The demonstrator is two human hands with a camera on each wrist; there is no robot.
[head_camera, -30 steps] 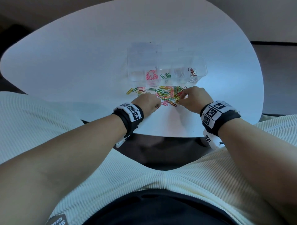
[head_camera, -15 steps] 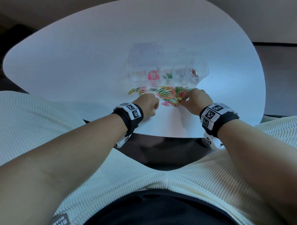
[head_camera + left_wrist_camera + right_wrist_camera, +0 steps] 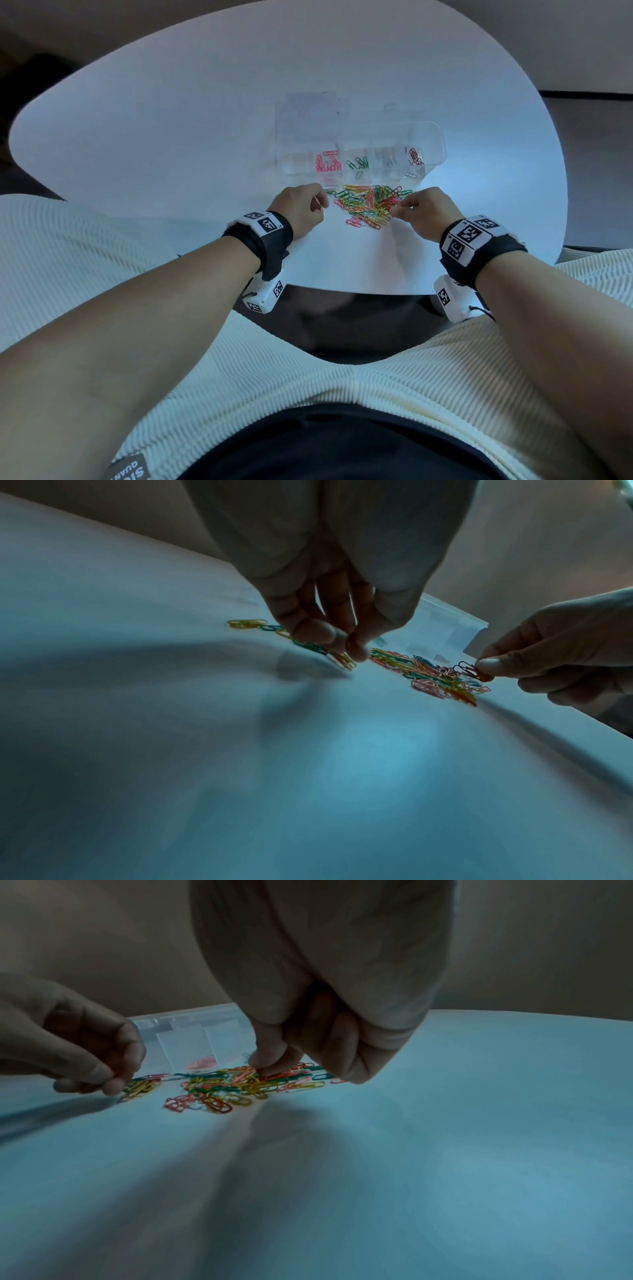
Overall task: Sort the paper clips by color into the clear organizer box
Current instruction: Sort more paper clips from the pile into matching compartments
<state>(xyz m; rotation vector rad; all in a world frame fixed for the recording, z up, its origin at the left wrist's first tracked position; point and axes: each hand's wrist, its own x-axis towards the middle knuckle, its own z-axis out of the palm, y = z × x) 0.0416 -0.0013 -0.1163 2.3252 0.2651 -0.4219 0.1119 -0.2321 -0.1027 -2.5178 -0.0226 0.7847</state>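
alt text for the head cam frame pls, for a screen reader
Two hands work a pile of mixed-color paper clips on a white table: the left hand at its left edge, the right hand pinching into its right side. Just beyond sits a clear organizer box, with pink, green and dark red clips in separate compartments.

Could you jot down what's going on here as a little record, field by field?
Surface: white table
Container: clear organizer box, lid open
Sorted so far: pink clips, green clips, dark red clips, each in its own compartment
Unsorted: mixed pile in front of the box
Left hand: pinching a clip at the pile's left edge
Right hand: grip on a red clip
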